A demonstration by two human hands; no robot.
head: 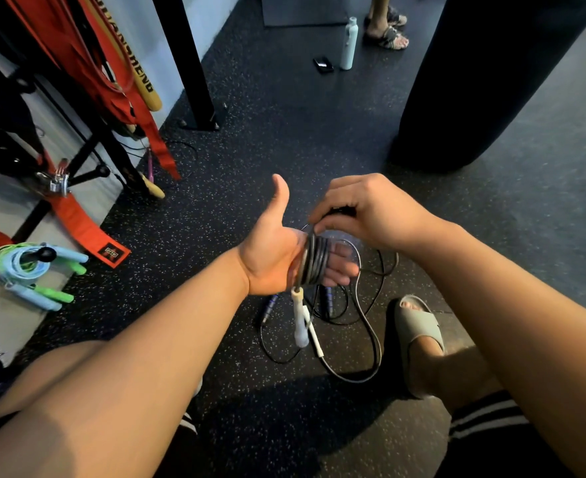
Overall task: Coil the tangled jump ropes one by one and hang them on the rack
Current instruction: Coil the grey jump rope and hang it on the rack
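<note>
Because the left hand [271, 260] serves as a spool, fingers straight and thumb out, the rope [314, 263] sits coiled round it while the right hand [364, 208] pinches its slack to wrap more.

Black rubber floor [284, 150], flecked all over with white and grey specks. In the middle, a coiled rope [314, 260], dark grey to black, with a white handle [300, 322] hanging below it. On the floor beneath, two blue-violet handles [270, 305] on thin black cord [267, 350]. Near left, pale blue and bright green jump ropes [32, 270]. Left, red straps [77, 222], one bearing a black label [110, 254]. Far, a pale mint bottle [348, 43]. Near right, a grey-beige sandal [419, 326] and black shorts [484, 419] with white stripes.
</note>
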